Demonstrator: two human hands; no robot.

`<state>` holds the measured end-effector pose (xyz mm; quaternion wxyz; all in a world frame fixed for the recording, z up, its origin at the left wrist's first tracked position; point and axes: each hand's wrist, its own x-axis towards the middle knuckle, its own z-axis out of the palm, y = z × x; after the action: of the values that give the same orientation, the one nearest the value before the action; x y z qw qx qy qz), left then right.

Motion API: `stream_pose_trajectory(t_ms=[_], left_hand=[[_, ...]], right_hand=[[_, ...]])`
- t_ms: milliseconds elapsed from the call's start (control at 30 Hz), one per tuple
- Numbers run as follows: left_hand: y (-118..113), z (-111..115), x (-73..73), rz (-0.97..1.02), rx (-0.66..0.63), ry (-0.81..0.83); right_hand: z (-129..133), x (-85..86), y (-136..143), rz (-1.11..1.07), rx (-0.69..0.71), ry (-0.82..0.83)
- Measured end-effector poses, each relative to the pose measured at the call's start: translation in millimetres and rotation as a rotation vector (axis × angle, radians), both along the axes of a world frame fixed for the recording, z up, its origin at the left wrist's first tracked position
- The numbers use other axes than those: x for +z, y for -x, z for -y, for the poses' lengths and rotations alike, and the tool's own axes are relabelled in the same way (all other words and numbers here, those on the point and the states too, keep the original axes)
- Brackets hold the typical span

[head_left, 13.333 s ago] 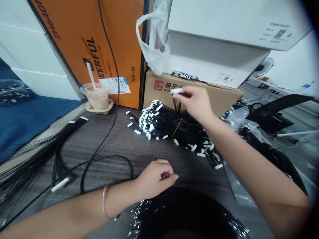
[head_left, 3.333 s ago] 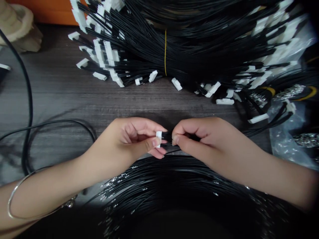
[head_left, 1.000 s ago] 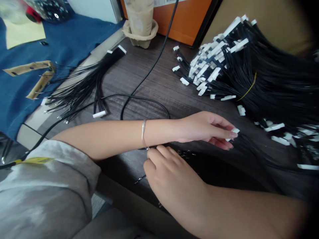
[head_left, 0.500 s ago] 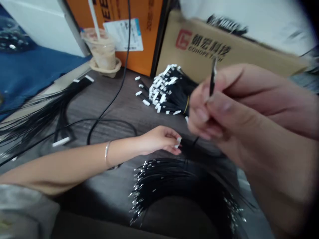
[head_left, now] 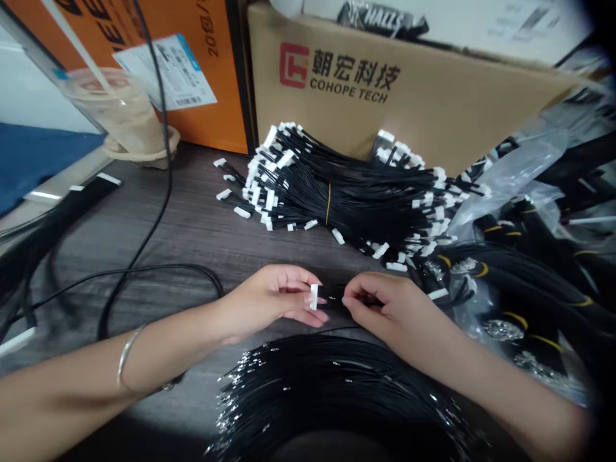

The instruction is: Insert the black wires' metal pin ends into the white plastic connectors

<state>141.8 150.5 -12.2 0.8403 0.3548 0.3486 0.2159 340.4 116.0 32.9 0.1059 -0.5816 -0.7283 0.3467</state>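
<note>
My left hand (head_left: pixel 283 296) pinches a small white connector (head_left: pixel 314 297) between thumb and fingers, low over the middle of the table. Just to its right my right hand (head_left: pixel 375 301) is closed in a pinch on a thin black wire, whose tip is too small to make out. The two hands are a short gap apart. Below them lies a curved bundle of black wires (head_left: pixel 337 372) with shiny metal ends. Behind them rests a bundle of black cables (head_left: pixel 356 192) with white connectors, tied by a yellow band.
A cardboard box (head_left: pixel 433 96) and an orange box (head_left: pixel 212 122) stand at the back. A drink cup (head_left: pixel 129 122) is at the back left. More black cables (head_left: pixel 62 218) lie left; banded bundles and plastic bags (head_left: pixel 510 173) are at right. A black cord (head_left: pixel 161 192) crosses the table.
My right hand has come down from near the camera to beside my left hand. The view has shifted right, showing more of the tied bundle and the right side of the table.
</note>
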Motion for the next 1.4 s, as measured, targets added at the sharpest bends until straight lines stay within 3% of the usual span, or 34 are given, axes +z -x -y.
stream_pose_trajectory(t_ms=[367,1400], left_hand=[[-2.6,-1.7,3.5,-0.114,-0.009,0.03],[-0.8,-0.3,-0.2,-0.12,-0.058,-0.075]], right_hand=[[-2.3,-14.3,-3.7,-0.069,-0.034,-0.031],[-2.9,-17.7,-2.4,-0.056,-0.011,-0.001]])
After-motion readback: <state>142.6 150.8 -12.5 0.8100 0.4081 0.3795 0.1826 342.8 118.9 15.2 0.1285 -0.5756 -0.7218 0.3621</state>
